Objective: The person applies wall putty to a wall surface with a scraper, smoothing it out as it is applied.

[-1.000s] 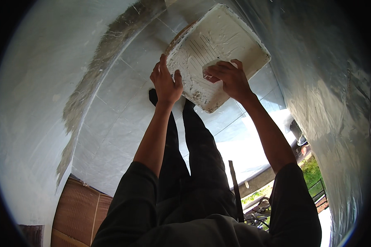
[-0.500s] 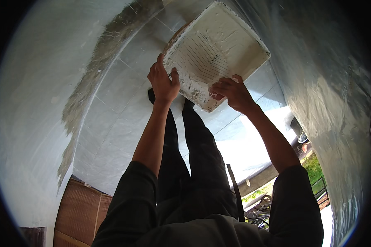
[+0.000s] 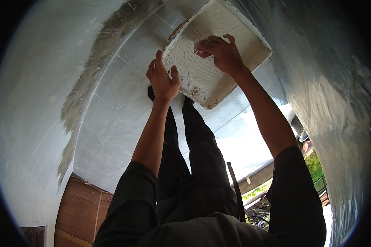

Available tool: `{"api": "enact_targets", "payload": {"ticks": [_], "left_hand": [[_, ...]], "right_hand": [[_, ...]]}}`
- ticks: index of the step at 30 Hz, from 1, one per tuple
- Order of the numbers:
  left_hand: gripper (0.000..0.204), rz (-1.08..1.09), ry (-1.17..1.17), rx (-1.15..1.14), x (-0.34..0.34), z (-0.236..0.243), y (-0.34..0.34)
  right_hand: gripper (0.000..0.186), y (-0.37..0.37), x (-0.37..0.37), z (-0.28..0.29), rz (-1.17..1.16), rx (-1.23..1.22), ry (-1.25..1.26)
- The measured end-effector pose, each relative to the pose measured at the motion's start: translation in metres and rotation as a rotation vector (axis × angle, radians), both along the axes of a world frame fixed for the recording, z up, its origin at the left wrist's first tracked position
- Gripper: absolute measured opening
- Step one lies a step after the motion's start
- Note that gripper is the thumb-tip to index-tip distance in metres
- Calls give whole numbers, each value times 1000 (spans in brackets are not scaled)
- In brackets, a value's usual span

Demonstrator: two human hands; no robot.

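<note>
A white, paint-smeared roller tray [image 3: 246,45] with a ridged middle is held over the tiled floor at the top of the picture. My left hand [image 3: 163,78] grips its left rim, thumb on the near side and fingers curled at the edge. Inside the tray, my right hand [image 3: 224,55] is closed on a small reddish-brown block smeared with white paint [image 3: 203,50], over the upper-middle part of the ridges. The block is partly hidden by my fingers, so I cannot make out its exact kind.
A white wall with a rough grey band [image 3: 86,86] curves along the left, with a brown cardboard box [image 3: 76,210] at lower left. Plastic sheeting [image 3: 334,123] covers the right side. My legs stand on grey tiles [image 3: 107,123]. A bright opening at lower right shows grass and clutter.
My right hand and the block moved toward the tray's near right edge, then up to its upper middle. My left hand and the tray have shifted slightly up and left.
</note>
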State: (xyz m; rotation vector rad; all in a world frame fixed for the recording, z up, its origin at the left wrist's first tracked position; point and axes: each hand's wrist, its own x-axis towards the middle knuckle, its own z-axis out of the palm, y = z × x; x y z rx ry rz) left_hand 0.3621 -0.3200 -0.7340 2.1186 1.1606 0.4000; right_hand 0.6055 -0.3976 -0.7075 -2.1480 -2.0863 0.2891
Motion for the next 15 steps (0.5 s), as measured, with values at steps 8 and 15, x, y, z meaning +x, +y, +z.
{"api": "enact_targets", "payload": {"ticks": [8,15], "left_hand": [[73,6,-13,-18,1,0,-2],[72,-17,18,14,6,3,-3]], "right_hand": [[50,-104,-30,22,-187,-105,187],[49,0,-7,12,-176,118,158]]}}
